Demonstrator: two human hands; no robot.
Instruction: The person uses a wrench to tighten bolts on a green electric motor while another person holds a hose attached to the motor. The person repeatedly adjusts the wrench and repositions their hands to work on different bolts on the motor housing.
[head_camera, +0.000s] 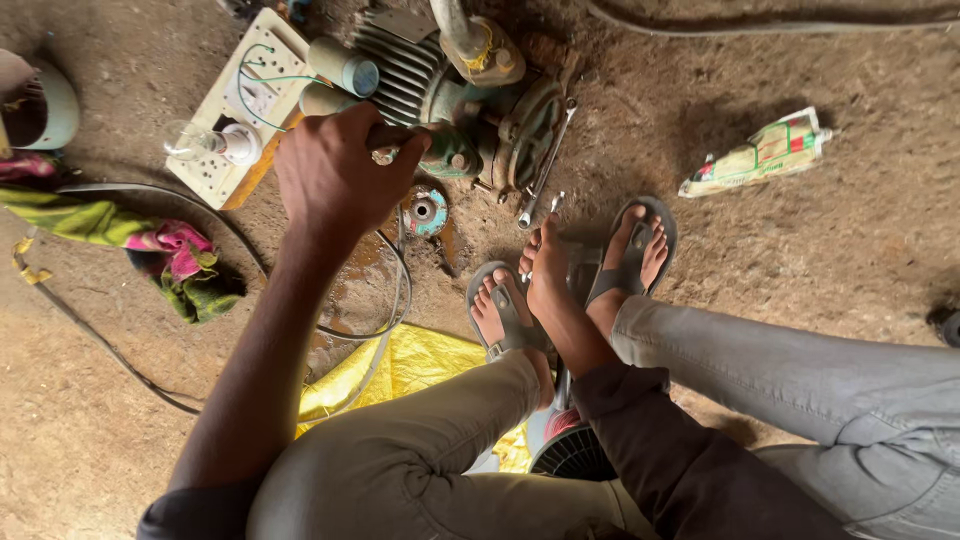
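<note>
Left hand (335, 170): fingers curled over the front end of the green pump motor (450, 110), gripping it; what lay under the palm was hidden.
Right hand (545, 265): hung down between the two sandalled feet, fingers pressed together around a small metal tool (553, 203).
Pump motor: lay on the dirt floor (800, 250) near its far edge, just beside a white switch board (240, 105).
Spanner (545, 165): rested against the motor's right side.
Round cap (427, 211): on the floor, near the motor.
</note>
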